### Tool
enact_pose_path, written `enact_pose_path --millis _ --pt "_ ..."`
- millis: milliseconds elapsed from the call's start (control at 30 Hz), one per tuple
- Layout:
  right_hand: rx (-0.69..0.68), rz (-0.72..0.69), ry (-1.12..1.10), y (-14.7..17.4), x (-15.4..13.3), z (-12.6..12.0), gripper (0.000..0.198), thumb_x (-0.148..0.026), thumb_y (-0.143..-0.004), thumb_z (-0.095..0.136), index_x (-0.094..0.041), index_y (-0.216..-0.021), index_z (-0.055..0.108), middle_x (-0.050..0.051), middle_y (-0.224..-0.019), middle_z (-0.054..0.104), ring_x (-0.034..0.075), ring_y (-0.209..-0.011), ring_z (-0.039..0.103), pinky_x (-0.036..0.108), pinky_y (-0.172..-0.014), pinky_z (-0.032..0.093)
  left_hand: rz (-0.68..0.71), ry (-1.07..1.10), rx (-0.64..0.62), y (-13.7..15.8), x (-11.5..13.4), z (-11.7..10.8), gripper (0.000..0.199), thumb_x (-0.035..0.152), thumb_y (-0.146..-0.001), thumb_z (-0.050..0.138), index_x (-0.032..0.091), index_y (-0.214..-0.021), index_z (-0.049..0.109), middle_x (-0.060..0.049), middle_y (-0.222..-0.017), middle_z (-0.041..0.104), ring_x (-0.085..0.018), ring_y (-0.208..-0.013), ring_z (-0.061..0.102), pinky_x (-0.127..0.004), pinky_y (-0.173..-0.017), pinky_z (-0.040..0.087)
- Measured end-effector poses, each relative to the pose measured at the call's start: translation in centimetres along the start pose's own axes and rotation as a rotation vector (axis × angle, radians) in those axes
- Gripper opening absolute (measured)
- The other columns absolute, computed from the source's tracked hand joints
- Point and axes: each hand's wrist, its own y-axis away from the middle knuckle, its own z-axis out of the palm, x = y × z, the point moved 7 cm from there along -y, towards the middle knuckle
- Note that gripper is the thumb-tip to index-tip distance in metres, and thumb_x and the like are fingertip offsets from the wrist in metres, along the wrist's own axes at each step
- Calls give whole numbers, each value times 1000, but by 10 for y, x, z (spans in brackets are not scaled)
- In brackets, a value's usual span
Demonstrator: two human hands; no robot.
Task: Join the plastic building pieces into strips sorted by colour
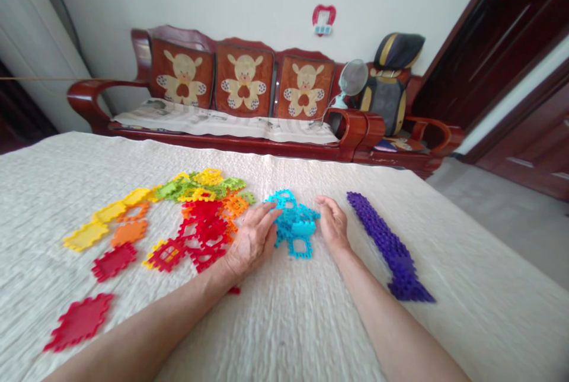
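Observation:
Between my two hands lies a loose pile of light blue notched plastic building tiles (303, 228), some solid and some with cut-out middles. My left hand (253, 237) rests at the pile's left edge, fingers stretched toward it and no tile held. On the other side, my right hand (333, 222) is cupped at the right edge, its fingers slightly bent and apparently touching a blue tile. Left of my left hand is a heap of red tiles (208, 225), with orange tiles (128, 232) beside it. A long stack of purple tiles (386, 243) lies to the right of my right hand.
Yellow tiles (111, 212) and green tiles (189, 188) spread along the far left; a single red tile (80, 323) lies near the front left. Everything sits on a table with a pale textured cloth (275, 334). Behind stands a wooden sofa (213, 135) with a small fan (353, 78).

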Motion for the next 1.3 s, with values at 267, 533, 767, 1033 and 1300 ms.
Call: enact_pose_path --millis 267,533,767,1033,1300 --pt "-32 9 -79 2 -7 3 34 -45 -84 50 -19 -94 69 9 -100 74 24 -98 66 40 -91 50 -173 -203 -160 2 -10 13 39 38 -92 54 22 -126 57 -12 -120 64 -31 -119 54 -54 -103 44" --pt "-221 -502 69 33 -78 4 23 -39 -86 52 -22 -90 67 6 -92 70 23 -92 65 39 -89 50 -165 -133 -95 3 -17 13 46 36 -94 50 18 -137 48 -16 -136 55 -32 -128 49 -55 -105 42" --pt "-465 -661 337 54 -82 29 18 -24 -79 54 -22 -92 67 5 -87 68 23 -86 63 39 -86 49 -17 -63 -62 -3 0 1 33 29 -95 48 21 -126 58 -14 -136 56 -30 -130 47 -53 -105 42" --pt "-220 -405 74 41 -76 12 18 -31 -84 55 -22 -93 68 3 -88 71 20 -78 65 33 -74 52 -10 -50 -79 -3 7 -4 26 42 -90 56 22 -100 68 -10 -132 59 -31 -127 49 -53 -105 41" --pt "-318 -365 -10 51 -81 26 20 -35 -83 57 -22 -93 68 3 -87 71 18 -77 64 32 -73 52 -105 -5 -83 -3 -5 2 22 34 -89 56 19 -75 64 -9 -121 64 -27 -117 55 -48 -102 45"
